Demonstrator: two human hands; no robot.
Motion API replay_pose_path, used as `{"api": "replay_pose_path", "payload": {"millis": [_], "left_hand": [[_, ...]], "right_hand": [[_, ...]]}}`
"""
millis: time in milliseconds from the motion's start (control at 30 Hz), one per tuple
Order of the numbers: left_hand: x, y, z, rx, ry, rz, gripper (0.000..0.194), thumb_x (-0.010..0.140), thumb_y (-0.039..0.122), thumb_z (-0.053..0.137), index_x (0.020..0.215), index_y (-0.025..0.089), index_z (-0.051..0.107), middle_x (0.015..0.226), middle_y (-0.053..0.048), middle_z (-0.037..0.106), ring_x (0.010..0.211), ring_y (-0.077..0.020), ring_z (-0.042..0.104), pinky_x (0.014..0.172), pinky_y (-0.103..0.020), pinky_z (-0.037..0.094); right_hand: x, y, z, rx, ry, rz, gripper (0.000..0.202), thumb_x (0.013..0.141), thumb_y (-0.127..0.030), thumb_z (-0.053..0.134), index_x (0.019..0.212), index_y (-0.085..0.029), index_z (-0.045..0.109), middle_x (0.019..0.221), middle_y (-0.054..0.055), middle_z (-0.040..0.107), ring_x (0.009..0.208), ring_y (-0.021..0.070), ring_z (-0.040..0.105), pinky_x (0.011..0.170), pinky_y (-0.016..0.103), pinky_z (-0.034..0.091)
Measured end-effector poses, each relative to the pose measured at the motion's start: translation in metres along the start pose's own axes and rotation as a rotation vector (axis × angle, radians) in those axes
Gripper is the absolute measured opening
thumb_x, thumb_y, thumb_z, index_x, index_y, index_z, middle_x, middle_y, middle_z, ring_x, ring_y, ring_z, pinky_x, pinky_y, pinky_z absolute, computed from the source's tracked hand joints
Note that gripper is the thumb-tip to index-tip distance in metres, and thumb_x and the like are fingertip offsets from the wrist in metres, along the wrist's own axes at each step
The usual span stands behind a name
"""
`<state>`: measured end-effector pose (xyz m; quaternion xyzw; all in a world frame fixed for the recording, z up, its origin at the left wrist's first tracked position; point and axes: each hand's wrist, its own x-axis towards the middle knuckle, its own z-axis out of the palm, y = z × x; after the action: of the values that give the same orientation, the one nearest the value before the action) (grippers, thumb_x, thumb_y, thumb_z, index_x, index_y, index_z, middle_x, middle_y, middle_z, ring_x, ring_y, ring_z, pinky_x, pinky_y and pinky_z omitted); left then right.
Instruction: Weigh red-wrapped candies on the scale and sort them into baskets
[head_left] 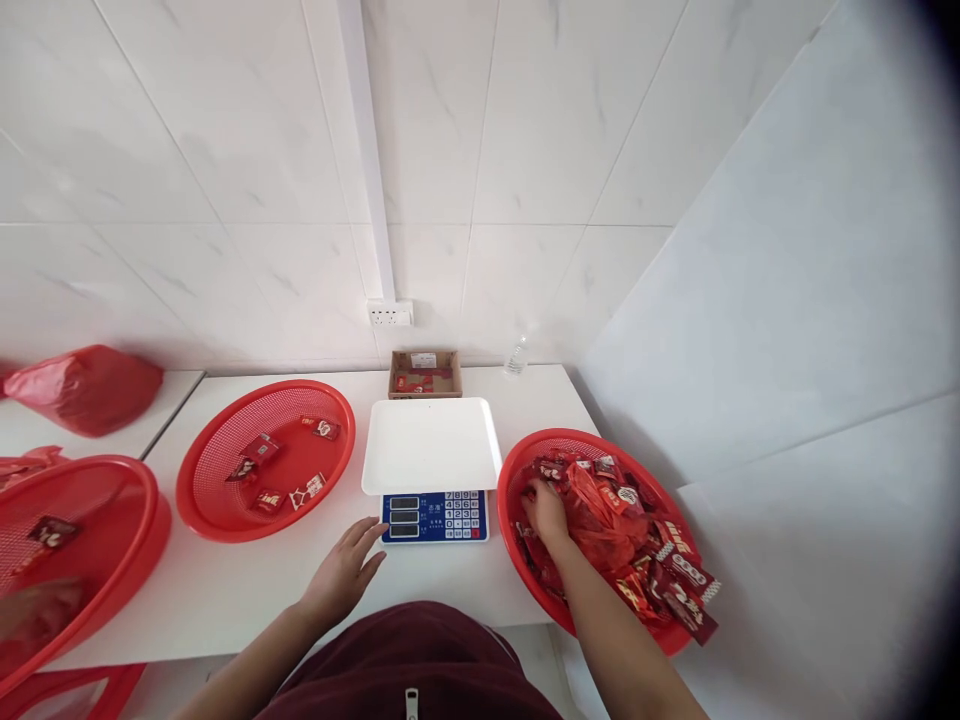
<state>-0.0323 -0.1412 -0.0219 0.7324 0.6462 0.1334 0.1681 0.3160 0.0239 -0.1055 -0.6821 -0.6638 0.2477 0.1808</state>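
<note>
My left hand (345,572) is open, fingers spread, just above the table at the left edge of the digital scale (435,530). The scale has a blue keypad panel and a bare white weighing pan (431,445). My right hand (546,510) reaches into the right red basket (559,438), its fingers curled down among small snack packets (679,585). The fingertips are partly hidden, so whatever they grip cannot be made out. Crumpled red plastic bag (604,525) lies amid the packets, and several packets overhang the basket's near right rim.
Another red basket (196,510) on the left holds several packets. A cardboard box (425,393) with red packets and a clear bottle (517,357) stand near the wall. Far left, another person's hand (37,610) is inside a third basket (142,540), near a red bag (90,390).
</note>
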Motion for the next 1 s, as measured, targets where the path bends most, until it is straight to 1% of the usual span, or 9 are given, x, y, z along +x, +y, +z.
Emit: {"api": "replay_pose_path", "payload": {"millis": [133, 233, 333, 433, 533, 733, 800, 900, 1000], "left_hand": [[-0.001, -0.003, -0.002, -0.011, 0.031, 0.034, 0.035, 0.090, 0.033, 0.041, 0.121, 0.023, 0.054, 0.122, -0.007, 0.060, 0.114, -0.0213, 0.055, 0.096, -0.038, 0.048], [-0.001, -0.009, -0.006, -0.017, 0.046, 0.050, 0.035, 0.089, 0.033, 0.041, 0.120, 0.025, 0.055, 0.121, -0.007, 0.061, 0.112, -0.0206, 0.057, 0.094, -0.037, 0.049], [0.000, -0.015, -0.012, -0.021, 0.027, 0.058, 0.034, 0.089, 0.033, 0.042, 0.120, 0.025, 0.056, 0.121, -0.007, 0.061, 0.112, -0.0207, 0.057, 0.094, -0.037, 0.049], [0.003, -0.020, -0.020, -0.031, -0.005, 0.068, 0.034, 0.089, 0.032, 0.043, 0.120, 0.025, 0.056, 0.121, -0.007, 0.061, 0.112, -0.0209, 0.057, 0.094, -0.037, 0.048], [0.005, -0.023, -0.026, -0.044, -0.023, 0.081, 0.035, 0.088, 0.031, 0.044, 0.121, 0.024, 0.055, 0.122, -0.007, 0.060, 0.112, -0.0206, 0.057, 0.095, -0.037, 0.048], [-0.004, -0.040, -0.036, -0.060, -0.052, 0.065, 0.035, 0.087, 0.026, 0.045, 0.121, 0.023, 0.054, 0.123, -0.009, 0.059, 0.114, -0.0211, 0.055, 0.096, -0.040, 0.047], [-0.009, -0.049, -0.040, -0.077, -0.042, 0.052, 0.035, 0.087, 0.027, 0.045, 0.121, 0.023, 0.054, 0.124, -0.009, 0.059, 0.114, -0.0212, 0.055, 0.096, -0.041, 0.047], [-0.016, -0.062, -0.043, -0.105, -0.022, 0.022, 0.034, 0.087, 0.028, 0.045, 0.120, 0.023, 0.055, 0.123, -0.009, 0.059, 0.114, -0.0213, 0.055, 0.097, -0.041, 0.046], [-0.020, -0.070, -0.043, -0.132, -0.029, -0.007, 0.034, 0.087, 0.027, 0.046, 0.119, 0.022, 0.055, 0.122, -0.009, 0.060, 0.113, -0.0210, 0.055, 0.097, -0.040, 0.046]], "right_hand": [[0.001, 0.003, -0.009, 0.310, 0.105, 0.170, 0.032, 0.073, -0.038, 0.052, 0.096, -0.018, 0.062, 0.077, 0.004, 0.068, 0.071, 0.0208, 0.063, 0.069, 0.031, 0.047], [-0.001, -0.001, -0.022, 0.501, 0.248, 0.237, 0.034, 0.067, -0.044, 0.059, 0.088, -0.018, 0.063, 0.079, 0.004, 0.068, 0.073, 0.0212, 0.063, 0.071, 0.032, 0.047], [-0.007, -0.019, -0.038, 0.600, 0.354, 0.294, 0.035, 0.064, -0.044, 0.064, 0.087, -0.017, 0.062, 0.084, 0.005, 0.067, 0.078, 0.0211, 0.062, 0.074, 0.033, 0.047], [-0.011, -0.054, -0.044, 0.795, 0.356, 0.294, 0.034, 0.065, -0.043, 0.066, 0.088, -0.018, 0.060, 0.085, 0.003, 0.066, 0.076, 0.0180, 0.062, 0.070, 0.030, 0.049], [-0.005, -0.100, -0.030, 1.029, 0.266, 0.261, 0.034, 0.062, -0.043, 0.071, 0.084, -0.020, 0.059, 0.077, -0.001, 0.065, 0.067, 0.0148, 0.062, 0.061, 0.027, 0.050], [0.023, -0.189, 0.034, 1.335, 0.188, 0.369, 0.041, 0.056, -0.041, 0.075, 0.083, -0.021, 0.052, 0.067, -0.005, 0.060, 0.056, 0.0121, 0.060, 0.051, 0.026, 0.050], [0.028, -0.203, 0.049, 1.350, 0.218, 0.397, 0.041, 0.055, -0.039, 0.075, 0.083, -0.021, 0.052, 0.071, -0.005, 0.060, 0.061, 0.0118, 0.061, 0.053, 0.025, 0.051], [0.028, -0.206, 0.058, 1.316, 0.271, 0.404, 0.041, 0.055, -0.038, 0.075, 0.085, -0.021, 0.052, 0.076, -0.004, 0.061, 0.064, 0.0113, 0.061, 0.054, 0.023, 0.050], [0.023, -0.199, 0.056, 1.224, 0.145, 0.403, 0.039, 0.059, -0.039, 0.072, 0.089, -0.021, 0.055, 0.073, -0.003, 0.062, 0.059, 0.0119, 0.061, 0.051, 0.023, 0.049]]}}
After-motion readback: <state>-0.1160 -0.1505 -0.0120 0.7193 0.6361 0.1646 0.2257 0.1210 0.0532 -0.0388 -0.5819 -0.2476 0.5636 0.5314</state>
